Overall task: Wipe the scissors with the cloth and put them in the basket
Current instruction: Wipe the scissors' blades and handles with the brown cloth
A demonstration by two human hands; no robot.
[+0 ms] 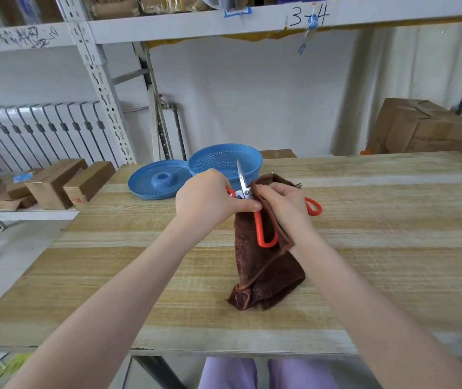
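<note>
Red-handled scissors point(264, 231) stand blade-up above the wooden table point(378, 248), the steel blades pointing at the blue basket point(224, 161) behind them. My left hand point(207, 200) grips the scissors near the pivot. My right hand point(285, 206) holds a brown cloth point(260, 276) against the scissors' right side; the cloth hangs down and its lower end lies bunched on the table. A second red handle loop point(314, 206) shows on the table behind my right hand; the rest of it is hidden.
A blue perforated lid point(158, 179) lies left of the basket. Cardboard boxes point(64, 181) sit on a low shelf at the left, a larger box point(417, 127) at the back right. A metal shelf rack point(224, 23) runs overhead. A radiator stands at the far left.
</note>
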